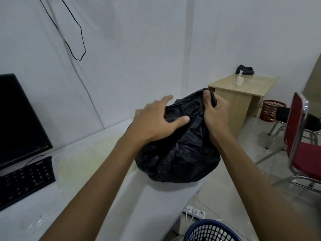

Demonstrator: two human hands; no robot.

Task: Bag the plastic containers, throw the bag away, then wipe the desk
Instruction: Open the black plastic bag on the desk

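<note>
Sitting at the near right corner of the white desk [111, 202], bulging and full: a black bag [177, 157], contents hidden, presumably the plastic containers. Pinching the gathered neck at the top, thumb and fingers clamped together on the plastic: the right hand [215, 113], probably bunching the mouth shut so nothing is spilling on the way to a bin. Spreading flat over the bag's left shoulder, fingers apart and only pressing, not clasping: the left hand [156, 122], likely steadying the load and squeezing air out. Waiting just below the desk corner, near right: a blue mesh basket [208, 230], seemingly the handiest place for throwing the bag away. Lying beside it on the floor: a white power strip [194, 212]. Standing far left on the desk: a dark monitor [19, 119] and black keyboard [26, 181], its small white logo too blurred for reading. Showing no other legible writing anywhere.
</note>
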